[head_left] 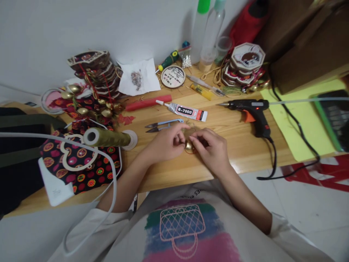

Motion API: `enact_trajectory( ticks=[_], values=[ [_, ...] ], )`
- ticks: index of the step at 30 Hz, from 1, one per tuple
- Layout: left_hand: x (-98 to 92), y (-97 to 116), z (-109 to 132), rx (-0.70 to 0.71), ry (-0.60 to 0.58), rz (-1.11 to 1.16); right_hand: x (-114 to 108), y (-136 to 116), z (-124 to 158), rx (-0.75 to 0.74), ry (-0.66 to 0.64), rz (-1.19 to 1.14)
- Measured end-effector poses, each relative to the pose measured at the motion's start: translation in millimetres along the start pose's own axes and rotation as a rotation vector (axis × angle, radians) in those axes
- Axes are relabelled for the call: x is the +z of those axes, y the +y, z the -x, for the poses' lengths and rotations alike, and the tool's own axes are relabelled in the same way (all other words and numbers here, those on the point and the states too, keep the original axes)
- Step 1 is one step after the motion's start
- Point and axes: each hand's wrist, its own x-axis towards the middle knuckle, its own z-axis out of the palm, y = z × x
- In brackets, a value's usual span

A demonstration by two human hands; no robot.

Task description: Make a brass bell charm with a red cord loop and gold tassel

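Note:
Both my hands meet low over the wooden table near its front edge. Between them is a small gold bell (189,147) with a thin red cord curving below it. My right hand (209,147) has thumb and index finger pinched at the bell's upper right side. My left hand (171,142) is at the bell's left, its index finger arched over and the other fingers curled; what those fingers hold, if anything, is too small to tell. Just behind my left hand lie blue-handled thread snips (163,125). A B-7000 glue tube (188,111) rests farther back.
A glue gun (253,109) with a black cable lies at the right. An olive thread spool (109,137) stands at the left beside patterned fabric (89,178) and gold bells. Stacked octagonal pieces (247,62), bottles (214,27) and a brown box (311,51) line the back.

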Motion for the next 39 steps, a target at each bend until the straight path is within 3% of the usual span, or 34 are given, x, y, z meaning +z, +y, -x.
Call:
enact_trajectory(
  ticks=[20, 31, 39],
  values=[
    [-3.0, 2, -2, -0.086, 0.025, 0.11, -2, -1, 2, 0.147, -0.028, -0.226],
    [0.4, 9, -2, 0.026, 0.092, 0.051, -2, -3, 2, 0.247, -0.056, -0.37],
    [3.8, 5, -3, -0.008, 0.116, 0.058, -1, -1, 4, 0.354, -0.083, -0.516]
  ],
)
